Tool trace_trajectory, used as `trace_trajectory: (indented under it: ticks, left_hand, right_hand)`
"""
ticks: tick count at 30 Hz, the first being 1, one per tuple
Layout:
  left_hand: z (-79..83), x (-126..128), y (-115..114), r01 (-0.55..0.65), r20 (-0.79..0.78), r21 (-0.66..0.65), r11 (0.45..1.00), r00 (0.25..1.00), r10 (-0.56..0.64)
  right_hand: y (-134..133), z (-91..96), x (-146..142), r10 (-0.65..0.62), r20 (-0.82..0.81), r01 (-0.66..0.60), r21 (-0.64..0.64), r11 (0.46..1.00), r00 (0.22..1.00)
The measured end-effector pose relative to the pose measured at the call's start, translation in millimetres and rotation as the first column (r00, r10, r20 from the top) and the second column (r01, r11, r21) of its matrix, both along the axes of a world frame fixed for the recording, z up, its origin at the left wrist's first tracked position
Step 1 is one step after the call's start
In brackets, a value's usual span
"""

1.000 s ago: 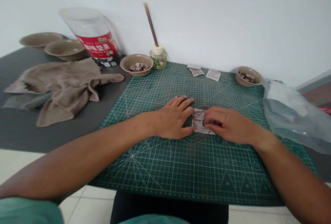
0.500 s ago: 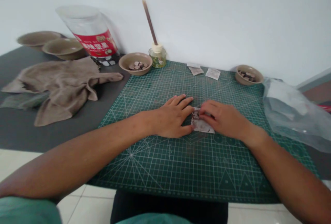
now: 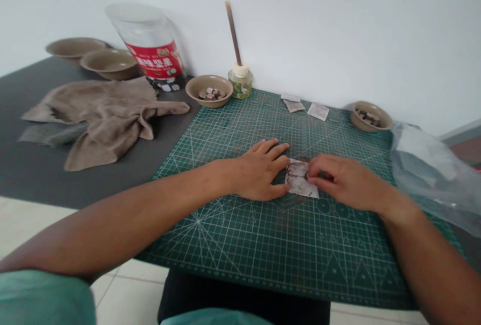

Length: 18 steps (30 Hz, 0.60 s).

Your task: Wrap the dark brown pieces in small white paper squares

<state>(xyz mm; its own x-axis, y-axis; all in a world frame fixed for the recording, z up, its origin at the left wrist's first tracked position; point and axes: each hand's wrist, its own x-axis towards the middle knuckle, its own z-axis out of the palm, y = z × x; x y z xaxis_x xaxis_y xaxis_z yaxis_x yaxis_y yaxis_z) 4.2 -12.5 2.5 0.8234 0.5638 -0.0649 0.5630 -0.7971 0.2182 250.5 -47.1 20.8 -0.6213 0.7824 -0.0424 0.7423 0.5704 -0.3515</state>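
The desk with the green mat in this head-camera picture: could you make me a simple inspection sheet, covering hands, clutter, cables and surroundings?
Surface: green gridded mat on a dark table.
Work in hand: a pale, dark-smudged paper piece, lying on the mat between the hands.
Left hand: fingers spread, at the paper's left edge.
Right hand: fingers bent, at the paper's right side; whether they hold anything is unclear.
Clutter: brown cloth, red-labelled jar, bottle with sticks, plastic bag, and bowls, two holding small pieces.
Cables: nothing seen.
Surroundings: white wall, tiled floor.
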Motion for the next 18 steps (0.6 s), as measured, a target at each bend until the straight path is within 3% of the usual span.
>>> trace_trajectory:
  ticks: [3, 7, 9, 11, 13, 16, 18]
  left_hand:
    - [-0.6, 0, 0, 0.011, 0.000, -0.004, 1.000, 1.000, -0.011]
    - [-1.0, 0, 0, 0.000, 0.010, 0.010, 1.000, 1.000, 0.000]
    - [0.2, 0, 0, 0.001, 0.006, 0.006, 1.000, 1.000, -0.001]
    - [2.5, 0, 0, 0.011, -0.003, -0.014, 1.000, 1.000, -0.011]
    - [4.9, 0, 0, 0.024, -0.017, -0.040, 0.999, 1.000, -0.025]
    - [6.6, 0, 1, 0.005, -0.020, -0.042, 0.999, 1.000, -0.006]
    - [6.5, 0, 1, -0.007, -0.015, -0.036, 0.999, 1.000, 0.006]
  right_hand:
    - [-2, -2.6, -7, 0.089, -0.048, -0.090, -0.014, 0.996, 0.995]
    - [9, -6.1, -3, -0.073, -0.027, 0.076, 0.146, 0.986, 0.997]
    - [9, -5.7, 1, -0.053, -0.039, 0.056, 0.093, 0.994, 0.998]
    - [5, -5.9, 0, 0.044, -0.095, -0.047, -0.028, 0.999, 0.995]
    - [0, -7.2, -6, 0.076, -0.111, -0.081, -0.041, 0.996, 0.991]
    - [2, -7.7, -11, -0.059, -0.054, 0.064, 0.086, 0.994, 0.997]
    - [4, -6.3, -10, -0.095, -0.030, 0.098, 0.098, 0.990, 0.995]
